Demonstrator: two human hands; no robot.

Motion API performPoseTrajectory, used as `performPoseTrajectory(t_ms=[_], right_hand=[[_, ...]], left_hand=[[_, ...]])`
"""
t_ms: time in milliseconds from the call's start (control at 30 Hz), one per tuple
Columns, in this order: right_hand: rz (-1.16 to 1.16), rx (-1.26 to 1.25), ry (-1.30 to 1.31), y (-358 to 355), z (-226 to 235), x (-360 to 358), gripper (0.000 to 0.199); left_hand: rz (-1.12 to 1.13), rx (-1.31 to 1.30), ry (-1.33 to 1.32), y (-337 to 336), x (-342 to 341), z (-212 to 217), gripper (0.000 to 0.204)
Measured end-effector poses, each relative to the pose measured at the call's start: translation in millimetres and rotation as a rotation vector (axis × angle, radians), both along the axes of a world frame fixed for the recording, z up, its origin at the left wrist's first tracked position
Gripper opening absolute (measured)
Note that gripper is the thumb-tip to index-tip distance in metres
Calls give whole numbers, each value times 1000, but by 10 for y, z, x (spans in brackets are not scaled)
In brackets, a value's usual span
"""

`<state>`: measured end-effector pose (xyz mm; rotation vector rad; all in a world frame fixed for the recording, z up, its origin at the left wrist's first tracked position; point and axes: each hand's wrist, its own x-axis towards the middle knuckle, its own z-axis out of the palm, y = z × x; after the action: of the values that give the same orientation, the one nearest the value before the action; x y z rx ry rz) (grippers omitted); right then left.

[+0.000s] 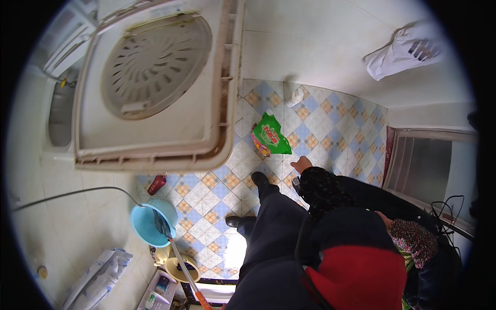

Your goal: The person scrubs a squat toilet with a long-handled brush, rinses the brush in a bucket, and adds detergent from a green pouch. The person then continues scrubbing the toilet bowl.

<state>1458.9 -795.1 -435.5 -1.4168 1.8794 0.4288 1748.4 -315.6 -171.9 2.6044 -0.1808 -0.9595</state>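
Observation:
What appears to be my right hand (pixel 301 165) reaches out from a dark dotted sleeve, its index finger extended and nothing visible in it. The fingertip is apart from a green plastic bag (pixel 272 136) on the tiled floor. A small grey patterned object (pixel 296 182) shows just below this hand. At the lower edge, the orange grip (pixel 202 300) of a long pole comes into view. Its far end reaches a dark mop-like head (pixel 161 223) in a light blue bucket (pixel 138 232). Only a skin-coloured sliver shows beside the grip, so my left hand's hold is hidden.
A white appliance panel with a slotted round cover (pixel 155 67) fills the upper left. A grey hose (pixel 77 192) runs to the bucket. Nearby are a red bottle (pixel 157 184) and a cream basin (pixel 175 269). Another floral sleeve (pixel 413 242) shows at right; its wearer is unclear.

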Motion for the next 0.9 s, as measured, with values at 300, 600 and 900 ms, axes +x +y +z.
performPoseTrajectory(t_ms=[300,600,900], right_hand=[[-170,-71,179,-555,-1412,-36,81],[533,-390,-8,-173,-1898,300,12],[1321,-173,-296,790,571,1245,24]], left_hand=[[-292,283,408,-996,-82,-530,28],[-376,314,501,-1017,-94,-468,29],[-383,-195,436,-927,247,-453,33]])
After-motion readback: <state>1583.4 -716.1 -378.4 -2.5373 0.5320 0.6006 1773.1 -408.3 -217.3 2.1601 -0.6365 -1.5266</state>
